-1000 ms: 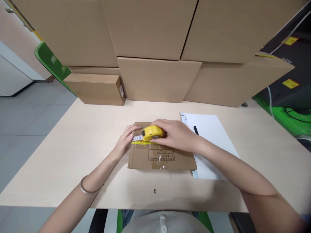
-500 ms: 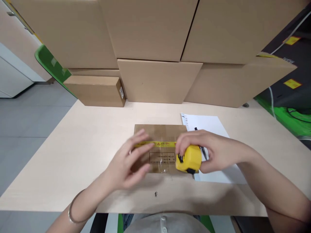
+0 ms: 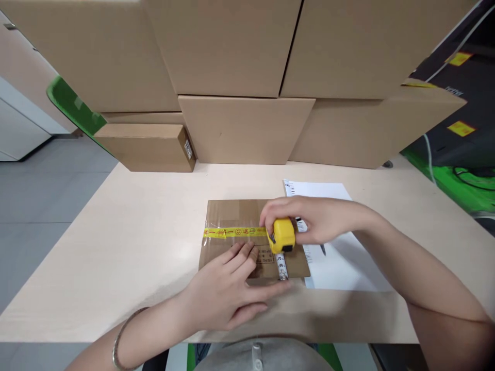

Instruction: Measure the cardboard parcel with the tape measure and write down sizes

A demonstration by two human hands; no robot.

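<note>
A flat cardboard box (image 3: 235, 214) with yellow printed tape across its top lies in the middle of the table. My right hand (image 3: 305, 216) is closed round a yellow tape measure (image 3: 283, 236) over the box's right part. A short length of white blade (image 3: 281, 266) comes out of it toward the near edge of the box. My left hand (image 3: 228, 288) rests over the near side of the box, fingers stretched out and apart. Its index fingertip meets the end of the blade; the other fingertips lie on the cardboard. Printed text on the box is partly covered.
White paper (image 3: 344, 268) with a pen (image 3: 323, 250) on it lies right of the box, partly under my right hand. A longer cardboard box (image 3: 150, 149) stands at the table's back left. Large cardboard boxes (image 3: 247, 131) line the back edge.
Some blade now shows out of the tape measure, which has moved left over the box. My left hand has come down from above the box onto its near side, with a finger at the blade's end.
</note>
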